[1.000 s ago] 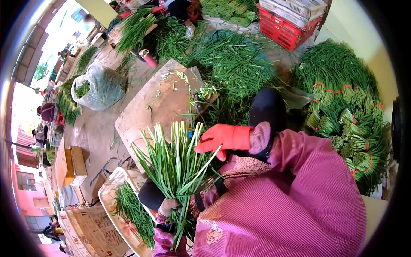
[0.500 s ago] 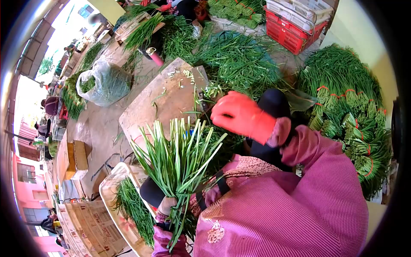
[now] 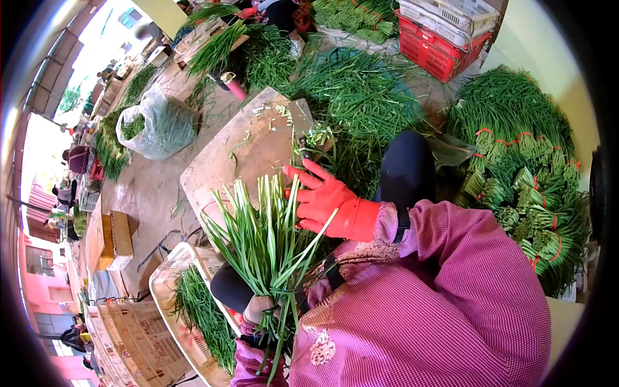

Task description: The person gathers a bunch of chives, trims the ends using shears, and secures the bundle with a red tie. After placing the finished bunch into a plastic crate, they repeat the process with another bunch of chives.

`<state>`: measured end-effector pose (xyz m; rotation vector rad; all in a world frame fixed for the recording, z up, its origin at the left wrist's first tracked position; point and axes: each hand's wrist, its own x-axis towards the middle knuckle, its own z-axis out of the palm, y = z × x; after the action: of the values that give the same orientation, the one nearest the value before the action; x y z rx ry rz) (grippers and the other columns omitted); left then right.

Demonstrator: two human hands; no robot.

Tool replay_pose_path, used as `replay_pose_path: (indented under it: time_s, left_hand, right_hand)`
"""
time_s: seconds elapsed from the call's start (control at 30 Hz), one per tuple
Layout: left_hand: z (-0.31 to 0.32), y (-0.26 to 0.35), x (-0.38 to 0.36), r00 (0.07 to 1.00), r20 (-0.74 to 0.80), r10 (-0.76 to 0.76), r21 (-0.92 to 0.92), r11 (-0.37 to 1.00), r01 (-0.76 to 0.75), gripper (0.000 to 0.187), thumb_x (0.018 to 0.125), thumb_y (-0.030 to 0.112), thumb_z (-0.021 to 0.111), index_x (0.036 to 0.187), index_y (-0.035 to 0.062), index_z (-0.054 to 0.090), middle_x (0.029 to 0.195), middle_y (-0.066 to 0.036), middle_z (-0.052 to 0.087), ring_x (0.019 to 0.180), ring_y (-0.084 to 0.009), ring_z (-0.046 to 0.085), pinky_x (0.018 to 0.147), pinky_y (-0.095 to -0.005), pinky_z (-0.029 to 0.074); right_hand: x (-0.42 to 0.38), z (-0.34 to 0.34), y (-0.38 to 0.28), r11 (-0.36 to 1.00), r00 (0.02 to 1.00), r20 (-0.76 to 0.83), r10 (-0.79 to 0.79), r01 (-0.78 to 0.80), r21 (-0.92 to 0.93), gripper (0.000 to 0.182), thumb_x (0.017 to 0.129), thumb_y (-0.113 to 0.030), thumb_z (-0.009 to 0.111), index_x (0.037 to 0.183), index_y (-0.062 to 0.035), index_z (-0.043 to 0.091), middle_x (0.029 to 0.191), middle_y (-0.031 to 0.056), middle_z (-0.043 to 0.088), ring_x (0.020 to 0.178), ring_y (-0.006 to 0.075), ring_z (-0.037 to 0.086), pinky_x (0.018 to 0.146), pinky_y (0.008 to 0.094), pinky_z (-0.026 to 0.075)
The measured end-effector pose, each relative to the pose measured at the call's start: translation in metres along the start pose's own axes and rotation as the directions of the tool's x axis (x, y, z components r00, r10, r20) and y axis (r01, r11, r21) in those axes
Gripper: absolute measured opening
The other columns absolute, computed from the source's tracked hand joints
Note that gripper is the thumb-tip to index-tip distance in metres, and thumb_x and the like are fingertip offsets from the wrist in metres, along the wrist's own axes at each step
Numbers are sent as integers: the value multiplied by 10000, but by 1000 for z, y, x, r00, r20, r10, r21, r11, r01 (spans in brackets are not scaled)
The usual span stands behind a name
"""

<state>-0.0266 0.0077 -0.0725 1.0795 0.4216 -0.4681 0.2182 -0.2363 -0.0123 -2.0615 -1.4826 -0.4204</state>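
Note:
My left hand [image 3: 258, 308] is closed around the lower part of a bunch of garlic chives [image 3: 261, 242], whose pale stem ends fan upward over my lap. Long green leaves hang below that fist and partly cover it. In an orange-red rubber glove, my right hand [image 3: 332, 205] is at the right side of the stems, fingers spread. Its fingertips reach the bunch's edge, some of them hidden behind stems. Just beyond lies a wooden board [image 3: 235, 138] with cut stem bits and a dark-handled tool [image 3: 304, 149] at its right edge.
Loose chives [image 3: 367, 90] are heaped past the board. Tied bundles [image 3: 522, 174] are piled at right, below a red crate [image 3: 422, 51]. A pale basket [image 3: 160, 284] holds chives at left. A plastic bag [image 3: 158, 129] and pink bottle [image 3: 235, 87] stand on the floor. Another person works at the top.
My right hand has come down and left to the side of the bunch, its fingers now spread. The bunch in my left hand has shifted only slightly.

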Motion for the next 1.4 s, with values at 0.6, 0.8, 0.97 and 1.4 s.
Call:
replay_pose_path:
  time_s: [0.6,0.8,0.97,1.4]
  left_hand:
    - [-45,-10,-4,983,176,-48,-29,998,54,299,784,72,698,1054,-18,607,777,-64,639,569,-146,578,468,-283,444]
    - [-42,-2,-2,985,167,-35,-45,998,43,298,783,70,694,1054,-18,606,769,-62,634,562,-146,571,464,-283,437]
    - [-39,-1,-3,984,173,-27,-80,996,42,297,782,69,690,1053,-18,604,762,-60,630,556,-147,566,460,-283,432]
    - [-46,-2,1,977,208,-38,-105,993,61,296,780,66,679,1052,-17,600,743,-56,619,540,-149,552,451,-283,418]
  right_hand:
    - [0,-85,68,640,573,308,759,-743,-197,474,880,-500,564,893,-38,668,920,79,694,880,252,655,853,408,490]
    - [-22,-18,41,273,545,625,559,-833,482,649,873,-620,543,1018,3,650,893,96,686,787,191,659,750,345,512]
    - [-12,28,39,253,779,512,363,-611,750,374,868,-398,678,1018,-57,700,924,73,698,904,174,636,829,314,489]
    - [-1,10,71,833,862,462,208,-404,378,268,877,-391,574,1056,-237,701,1242,47,605,1198,385,457,1020,561,321]
